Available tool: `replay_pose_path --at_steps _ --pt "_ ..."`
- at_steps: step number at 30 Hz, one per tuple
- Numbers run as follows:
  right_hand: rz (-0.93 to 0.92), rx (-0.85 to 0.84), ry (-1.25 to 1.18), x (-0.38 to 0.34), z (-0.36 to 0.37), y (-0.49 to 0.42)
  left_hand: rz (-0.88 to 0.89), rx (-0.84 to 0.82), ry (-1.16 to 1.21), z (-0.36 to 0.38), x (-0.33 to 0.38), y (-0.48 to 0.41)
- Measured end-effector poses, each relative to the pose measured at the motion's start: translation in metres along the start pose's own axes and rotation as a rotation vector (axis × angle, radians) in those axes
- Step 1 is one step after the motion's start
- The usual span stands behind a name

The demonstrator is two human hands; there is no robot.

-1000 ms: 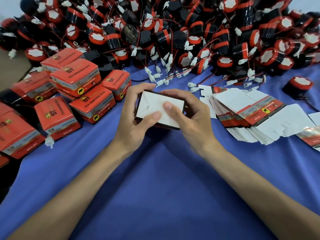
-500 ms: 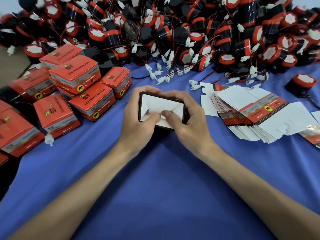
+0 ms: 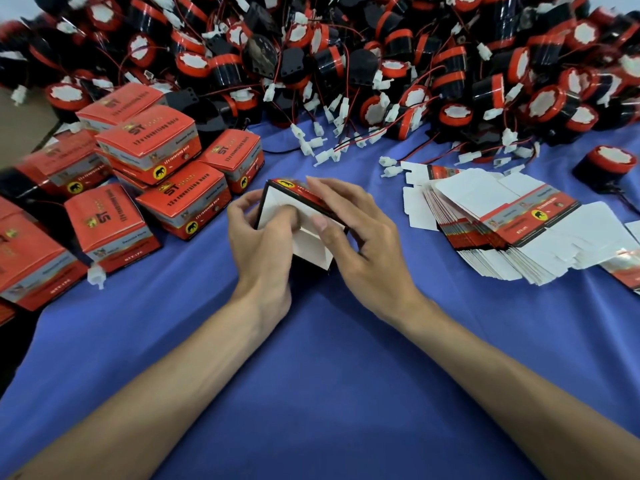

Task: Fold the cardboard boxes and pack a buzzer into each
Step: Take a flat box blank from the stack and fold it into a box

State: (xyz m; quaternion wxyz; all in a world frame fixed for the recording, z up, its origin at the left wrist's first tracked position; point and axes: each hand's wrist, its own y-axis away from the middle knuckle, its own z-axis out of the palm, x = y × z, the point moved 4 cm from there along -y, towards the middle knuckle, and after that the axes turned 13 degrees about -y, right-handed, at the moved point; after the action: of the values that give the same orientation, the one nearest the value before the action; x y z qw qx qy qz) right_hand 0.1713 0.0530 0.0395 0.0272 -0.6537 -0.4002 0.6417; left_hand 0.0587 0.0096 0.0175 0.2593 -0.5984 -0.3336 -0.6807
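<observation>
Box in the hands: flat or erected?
Erected, one end open: box shows white inner flaps, gripped between left hand and right hand.

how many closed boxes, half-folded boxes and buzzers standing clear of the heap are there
closed boxes: 7 in plain view; more are cut off or hidden at the left
half-folded box, gripped by left hand and right hand: 1
buzzer clear of the heap: 1
total: 9
</observation>
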Motion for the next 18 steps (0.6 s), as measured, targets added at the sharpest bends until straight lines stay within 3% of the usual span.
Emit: replay_pose_path --at_steps 5,8,12,14,18 --pt "0.049 -0.009 -0.063 -0.002 -0.002 0.000 0.096 -0.115 0.193 0.003 0.003 0.003" --pt "0.040 -0.043 -0.068 -0.002 -0.004 0.001 0.127 -0.209 0.196 0.006 0.005 0.000" --pt "-0.021 -0.080 0.025 -0.002 -0.004 -0.001 0.121 -0.217 0.183 0.003 0.006 -0.006" --pt "-0.004 -0.049 0.003 0.001 -0.010 -0.004 0.221 -0.206 0.094 -0.001 0.010 -0.009" --pt "0.103 0.059 -0.064 0.015 -0.022 -0.006 0.515 -0.102 -0.320 0.005 0.013 0.002"
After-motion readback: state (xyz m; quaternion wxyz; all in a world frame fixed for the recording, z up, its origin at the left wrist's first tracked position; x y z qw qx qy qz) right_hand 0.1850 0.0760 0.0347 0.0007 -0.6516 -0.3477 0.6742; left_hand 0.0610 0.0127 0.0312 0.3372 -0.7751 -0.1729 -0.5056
